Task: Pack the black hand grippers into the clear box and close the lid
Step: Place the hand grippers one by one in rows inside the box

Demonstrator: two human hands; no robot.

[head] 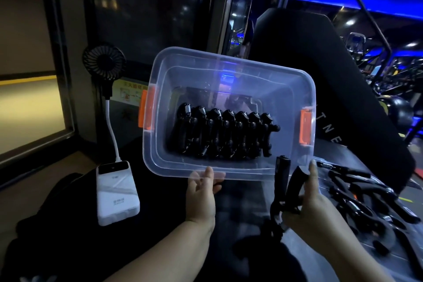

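Observation:
The clear box (pixel 158 162) with orange latches is tilted up toward me, its opening facing the camera. A row of several black hand grippers (pixel 225 135) lies packed inside along its lower side. My left hand (pixel 201 197) holds the box by its near rim, fingers curled under the edge. My right hand (pixel 309 204) grips one black hand gripper (pixel 283 181) just below the box's right corner. Several more black hand grippers (pixel 366 199) lie loose on the surface to the right. No lid is in view.
A white power bank (pixel 116 197) lies at the left, with a small black fan (pixel 104 62) on a white stalk above it. A black padded gym seat (pixel 320 57) rises behind the box. Dark cloth covers the near surface.

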